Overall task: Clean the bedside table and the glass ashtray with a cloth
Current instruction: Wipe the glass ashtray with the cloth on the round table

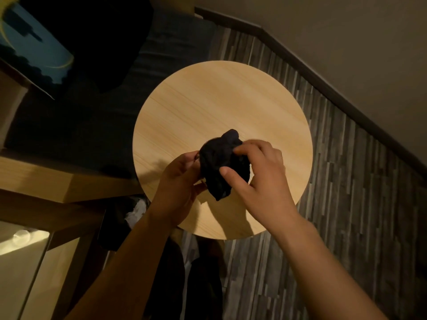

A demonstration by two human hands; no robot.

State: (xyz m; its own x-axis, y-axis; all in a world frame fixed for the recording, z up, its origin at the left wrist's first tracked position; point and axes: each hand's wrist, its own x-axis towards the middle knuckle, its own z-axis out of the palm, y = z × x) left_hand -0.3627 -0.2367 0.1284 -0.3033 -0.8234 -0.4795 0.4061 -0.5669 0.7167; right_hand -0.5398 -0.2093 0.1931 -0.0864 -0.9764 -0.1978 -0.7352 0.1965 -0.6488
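Note:
A round light-wood bedside table (221,100) fills the middle of the head view. Above its near half I hold a bunched black cloth (219,162) between both hands. My left hand (178,179) grips an object at the cloth's left side; only a small glinting edge of the glass ashtray (198,158) shows there, the rest is hidden under the cloth. My right hand (256,174) presses the cloth from the right, with fingers and thumb closed on the fabric.
A wooden bed frame edge (46,176) runs along the left, with dark bedding (69,125) behind it. Grey striped flooring (335,204) lies to the right, bordered by a dark skirting board (346,105) and a wall. A blue box (32,49) sits at top left.

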